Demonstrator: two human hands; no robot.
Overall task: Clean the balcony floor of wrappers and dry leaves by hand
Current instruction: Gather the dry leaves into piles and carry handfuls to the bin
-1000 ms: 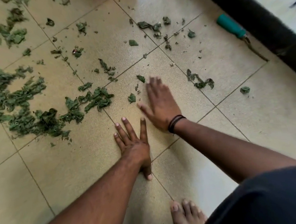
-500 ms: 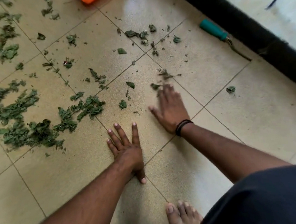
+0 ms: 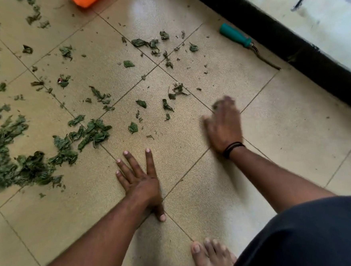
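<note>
fingers [image 3: 131,163] of the left hand [image 3: 139,182] lie spread and flat on the tiled balcony floor [image 3: 196,210], holding nothing, while the right hand [image 3: 224,127], blurred, has its fingers fairly straight over the tiles and grips nothing that i can see. dry leaves [image 3: 27,164] lie heaped to the left, with scattered bits [image 3: 166,105] just ahead of the right hand and more [image 3: 147,43] farther off. a green-handled tool [image 3: 236,36] lies beside the dark ledge [image 3: 288,41], an orange thing [image 3: 86,0] pokes in at the top edge, and a bare foot [image 3: 210,257] rests near the bottom
</note>
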